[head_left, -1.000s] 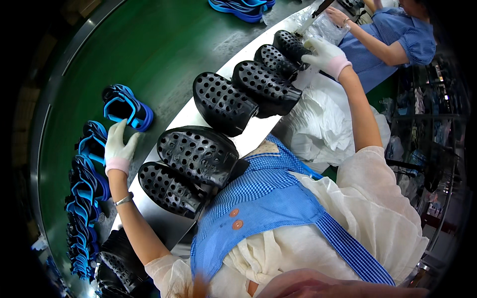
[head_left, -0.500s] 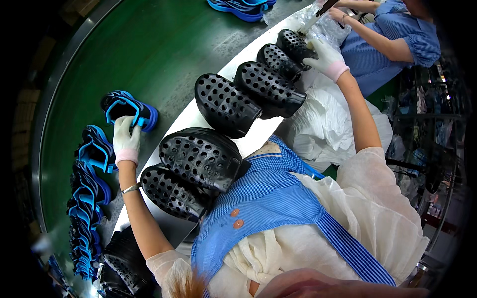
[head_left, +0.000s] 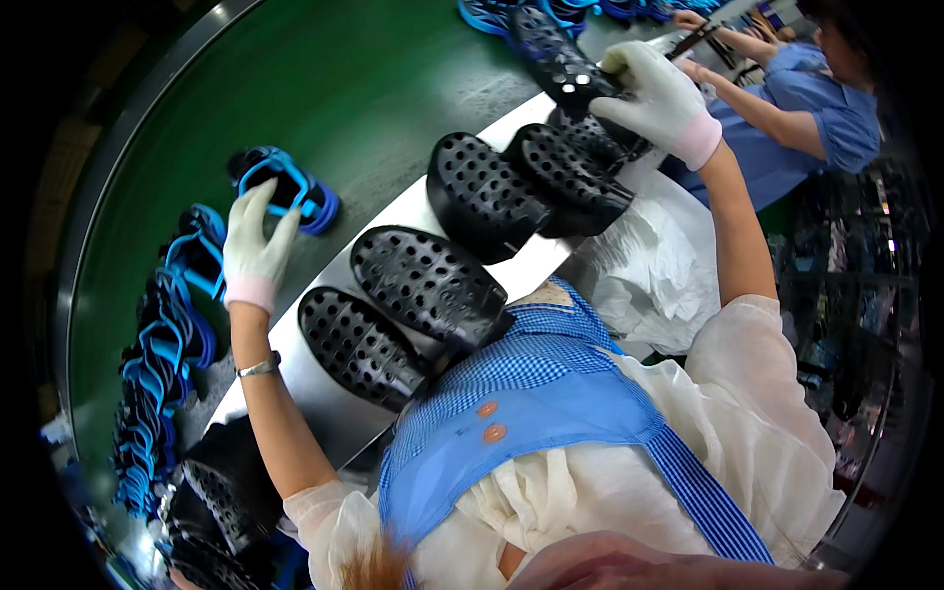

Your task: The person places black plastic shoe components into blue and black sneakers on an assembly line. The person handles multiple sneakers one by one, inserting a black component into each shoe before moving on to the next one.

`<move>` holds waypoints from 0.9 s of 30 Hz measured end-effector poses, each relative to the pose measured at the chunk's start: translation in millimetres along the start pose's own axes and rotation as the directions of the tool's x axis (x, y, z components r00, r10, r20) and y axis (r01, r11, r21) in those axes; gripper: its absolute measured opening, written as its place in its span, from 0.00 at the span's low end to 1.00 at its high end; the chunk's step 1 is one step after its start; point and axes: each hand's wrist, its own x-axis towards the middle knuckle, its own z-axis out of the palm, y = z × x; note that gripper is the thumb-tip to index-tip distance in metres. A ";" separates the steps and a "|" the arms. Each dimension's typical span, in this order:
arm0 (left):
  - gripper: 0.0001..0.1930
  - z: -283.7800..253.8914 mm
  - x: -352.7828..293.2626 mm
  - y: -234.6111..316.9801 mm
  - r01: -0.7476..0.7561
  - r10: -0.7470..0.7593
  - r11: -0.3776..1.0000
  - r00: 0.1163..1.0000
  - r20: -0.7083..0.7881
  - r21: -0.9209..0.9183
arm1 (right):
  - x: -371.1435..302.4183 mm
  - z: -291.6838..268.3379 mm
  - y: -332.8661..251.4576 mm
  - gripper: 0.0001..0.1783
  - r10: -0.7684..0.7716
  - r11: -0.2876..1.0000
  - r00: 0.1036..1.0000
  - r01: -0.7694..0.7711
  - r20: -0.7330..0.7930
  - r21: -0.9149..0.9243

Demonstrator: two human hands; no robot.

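My right hand [head_left: 661, 106], in a white glove with a pink cuff, is closed on the near end of a black perforated shoe form [head_left: 553, 57], raised and tilted above the metal ledge. Under it, another black shoe form [head_left: 588, 136] is partly hidden. My left hand [head_left: 258, 246], gloved alike, has its fingers apart at the near side of a black and blue sneaker [head_left: 317, 205]; contact is hard to tell. Between my hands, several perforated forms lie along the ledge, among them a large form [head_left: 428, 285] and a smaller form [head_left: 359, 344].
A row of black and blue sneakers [head_left: 162, 364] runs along the green belt [head_left: 383, 69] at left. White plastic wrapping [head_left: 654, 270] lies right of the ledge [head_left: 324, 438]. A co-worker in blue [head_left: 767, 128] works at the far right. More black forms [head_left: 221, 482] are at lower left.
My right hand has lifted one shoe form off the far end of the ledge. The left hand's fingers have spread at the sneaker. The whole view has shifted.
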 end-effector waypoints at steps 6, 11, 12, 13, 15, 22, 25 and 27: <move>0.34 -27.2 -9.1 50.0 0.154 -0.016 0.423 0.987 0.162 -0.893 | 58.6 22.2 -130.7 0.20 -0.451 0.850 0.893 0.423 0.017 0.312; 0.35 -24.9 -28.1 50.3 0.176 0.041 -0.190 0.984 0.171 -0.966 | 77.1 49.2 -187.2 0.20 -0.573 0.775 0.809 0.485 0.128 0.406; 0.31 -23.1 -30.8 47.7 0.144 0.019 -0.250 0.989 0.144 -0.958 | 79.7 59.3 -190.3 0.20 -0.586 0.765 0.800 0.496 0.126 0.412; 0.31 -21.7 -34.2 41.6 0.135 0.007 -0.246 0.990 0.138 -0.960 | 83.0 70.9 -191.8 0.20 -0.589 0.752 0.804 0.509 0.082 0.419; 0.25 -14.6 -41.6 30.2 0.121 -0.115 -0.210 0.982 0.148 -0.970 | 88.1 77.1 -199.0 0.21 -0.603 0.734 0.797 0.531 0.046 0.423; 0.20 5.4 -47.2 14.8 0.107 -0.221 -0.250 0.962 0.164 -0.962 | 93.2 87.4 -211.6 0.19 -0.454 0.888 0.796 0.366 0.400 0.279; 0.20 9.9 -44.8 16.0 0.082 -0.242 -0.279 0.958 0.153 -0.957 | 97.0 94.1 -214.5 0.18 -0.429 0.896 0.813 0.330 0.394 0.297; 0.22 12.4 -41.6 13.5 0.129 -0.248 -0.301 0.946 0.208 -0.945 | 97.4 105.7 -211.4 0.18 -0.445 0.878 0.830 0.330 0.336 0.347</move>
